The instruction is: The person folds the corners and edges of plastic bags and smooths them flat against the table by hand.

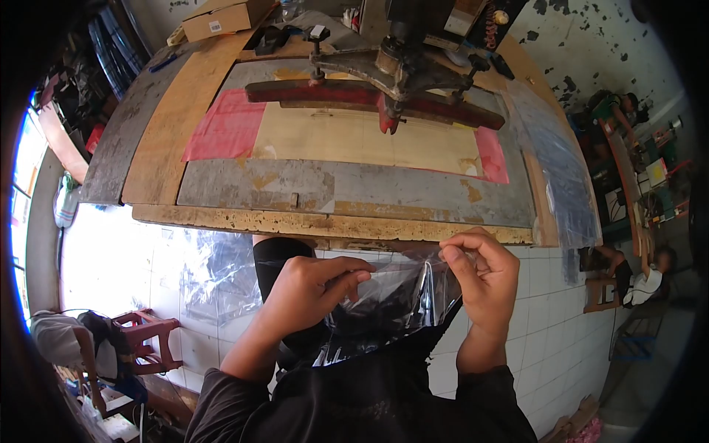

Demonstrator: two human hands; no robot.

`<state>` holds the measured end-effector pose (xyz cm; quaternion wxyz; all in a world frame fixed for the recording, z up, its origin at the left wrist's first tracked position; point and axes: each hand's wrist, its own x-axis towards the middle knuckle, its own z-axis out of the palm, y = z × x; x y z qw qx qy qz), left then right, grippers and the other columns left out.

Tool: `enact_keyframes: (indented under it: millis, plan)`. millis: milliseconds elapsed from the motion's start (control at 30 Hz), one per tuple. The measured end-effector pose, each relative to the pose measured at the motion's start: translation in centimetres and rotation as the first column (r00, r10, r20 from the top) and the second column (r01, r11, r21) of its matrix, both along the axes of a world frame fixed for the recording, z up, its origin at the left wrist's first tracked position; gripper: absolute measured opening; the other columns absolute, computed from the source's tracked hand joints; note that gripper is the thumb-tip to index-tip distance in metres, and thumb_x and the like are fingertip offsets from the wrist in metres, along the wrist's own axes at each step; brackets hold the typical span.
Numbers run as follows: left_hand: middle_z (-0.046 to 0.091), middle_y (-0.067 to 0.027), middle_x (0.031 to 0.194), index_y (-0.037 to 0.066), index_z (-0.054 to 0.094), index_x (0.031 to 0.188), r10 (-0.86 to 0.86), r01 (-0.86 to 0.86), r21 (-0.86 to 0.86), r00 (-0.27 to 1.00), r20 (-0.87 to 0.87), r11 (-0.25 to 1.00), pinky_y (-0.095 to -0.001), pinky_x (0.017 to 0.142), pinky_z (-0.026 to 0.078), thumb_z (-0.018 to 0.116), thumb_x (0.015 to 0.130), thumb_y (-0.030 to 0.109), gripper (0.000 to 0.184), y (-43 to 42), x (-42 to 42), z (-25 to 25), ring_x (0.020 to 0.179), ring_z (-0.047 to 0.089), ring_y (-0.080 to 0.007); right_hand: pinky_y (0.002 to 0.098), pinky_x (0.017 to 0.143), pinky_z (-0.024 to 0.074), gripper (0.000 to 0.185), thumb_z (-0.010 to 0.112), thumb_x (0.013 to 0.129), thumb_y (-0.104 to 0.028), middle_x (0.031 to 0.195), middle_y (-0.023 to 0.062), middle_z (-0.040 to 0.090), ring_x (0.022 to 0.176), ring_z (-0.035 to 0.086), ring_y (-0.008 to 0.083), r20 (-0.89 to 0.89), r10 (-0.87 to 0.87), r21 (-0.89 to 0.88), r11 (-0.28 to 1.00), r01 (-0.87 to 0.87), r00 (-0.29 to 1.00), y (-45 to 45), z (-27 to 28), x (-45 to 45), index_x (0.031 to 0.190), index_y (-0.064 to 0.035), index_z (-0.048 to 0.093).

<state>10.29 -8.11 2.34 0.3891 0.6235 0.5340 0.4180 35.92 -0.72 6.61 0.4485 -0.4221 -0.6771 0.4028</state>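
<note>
A clear plastic sheet stretches between my two hands above my lap. My left hand pinches its left upper edge between thumb and fingers. At the opposite upper corner, the thumb and fingertips of my right hand are closed on the same sheet. Glare and folds run down its right part, and I cannot tell whether it is a bag or a single layer. Both hands are just below the wooden front edge of the worktable, apart from it.
On the table, a press with a red bar stands over a yellowish sheet with pink ends. Clear plastic sheets hang at the right; more plastic lies on the floor. A red stool is lower left. People sit at both sides.
</note>
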Motion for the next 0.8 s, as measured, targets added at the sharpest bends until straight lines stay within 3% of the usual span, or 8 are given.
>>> enact_keyframes:
  millis: [167, 400, 500, 567, 700, 767, 800]
  plan:
    - [0.076, -0.0077, 0.071, 0.004, 0.079, 0.112, -0.006, 0.013, 0.085, 0.997, -0.074, 0.996, -0.0320, 0.059, 0.056, 0.073, 0.103, 0.017, 0.017, 0.0, -0.1, -0.1, 0.064, 0.076, -0.0202, 0.0288, 0.078, 0.0529, 0.009, 0.077, 0.098, -0.005, 0.090, 0.0094, 0.075, 0.082, 0.069, 0.0166, 0.040, -0.013, 0.040, 0.999, 0.011, 0.999, 0.1, -0.2, 0.0, 0.099, 0.0038, 0.075]
    - [0.074, -0.0089, 0.071, 0.005, 0.079, 0.107, -0.056, 0.059, 0.017, 0.988, -0.142, 0.998, -0.0356, 0.061, 0.056, 0.083, 0.095, 0.023, 0.022, 0.0, -1.6, 0.6, 0.065, 0.076, -0.0241, 0.0293, 0.078, 0.0532, 0.007, 0.073, 0.098, -0.002, 0.089, 0.0095, 0.073, 0.082, 0.068, 0.0174, 0.127, -0.075, 0.133, 0.989, 0.058, 0.989, 0.0, 0.7, 1.1, 0.097, 0.0045, 0.071]
    - [0.075, -0.0109, 0.073, 0.005, 0.078, 0.105, 0.077, -0.083, -0.019, 0.976, -0.202, 0.996, -0.0376, 0.065, 0.057, 0.087, 0.090, 0.026, 0.027, 0.0, -2.6, -0.9, 0.069, 0.076, -0.0253, 0.0293, 0.079, 0.0521, 0.008, 0.073, 0.098, -0.002, 0.089, 0.0096, 0.071, 0.082, 0.067, 0.0179, 0.135, -0.134, 0.188, 0.976, 0.107, 0.982, -0.4, 1.6, 2.5, 0.096, 0.0046, 0.070]
    - [0.075, -0.0119, 0.081, 0.006, 0.078, 0.103, 0.262, -0.225, 0.145, 0.902, -0.344, 0.964, -0.0375, 0.067, 0.056, 0.088, 0.088, 0.026, 0.027, -0.1, -3.0, -1.5, 0.074, 0.076, -0.0248, 0.0293, 0.080, 0.0499, 0.011, 0.074, 0.097, -0.004, 0.088, 0.0084, 0.068, 0.084, 0.064, 0.0175, 0.099, -0.210, 0.198, 0.962, 0.187, 0.973, -0.7, 1.8, 3.6, 0.094, 0.0051, 0.068]
    - [0.076, -0.0124, 0.091, 0.006, 0.077, 0.100, 0.247, -0.209, 0.140, 0.895, -0.370, 0.968, -0.0373, 0.071, 0.056, 0.089, 0.087, 0.025, 0.026, 0.1, -3.2, -1.1, 0.079, 0.075, -0.0276, 0.0274, 0.079, 0.0492, 0.012, 0.072, 0.099, -0.005, 0.091, 0.0079, 0.066, 0.083, 0.062, 0.0159, 0.044, -0.215, 0.262, 0.945, 0.197, 0.976, -1.1, 2.7, 5.1, 0.095, 0.0047, 0.067]
    - [0.075, -0.0118, 0.097, 0.005, 0.074, 0.093, 0.354, -0.188, 0.417, 0.860, -0.368, 0.889, -0.0366, 0.075, 0.057, 0.088, 0.087, 0.021, 0.022, 0.4, -3.1, -1.0, 0.082, 0.075, -0.0295, 0.0267, 0.079, 0.0489, 0.012, 0.071, 0.101, -0.006, 0.092, 0.0077, 0.065, 0.083, 0.062, 0.0152, 0.025, -0.210, 0.274, 0.942, 0.195, 0.977, -1.1, 2.8, 5.8, 0.096, 0.0046, 0.067]
    - [0.075, -0.0118, 0.097, 0.005, 0.074, 0.093, 0.360, -0.192, 0.420, 0.858, -0.367, 0.887, -0.0366, 0.075, 0.057, 0.088, 0.087, 0.021, 0.022, 0.7, -3.4, -1.0, 0.082, 0.075, -0.0295, 0.0261, 0.078, 0.0489, 0.013, 0.070, 0.102, -0.007, 0.093, 0.0076, 0.065, 0.083, 0.062, 0.0143, -0.006, -0.210, 0.244, 0.948, 0.205, 0.978, -1.0, 2.9, 6.5, 0.097, 0.0047, 0.067]
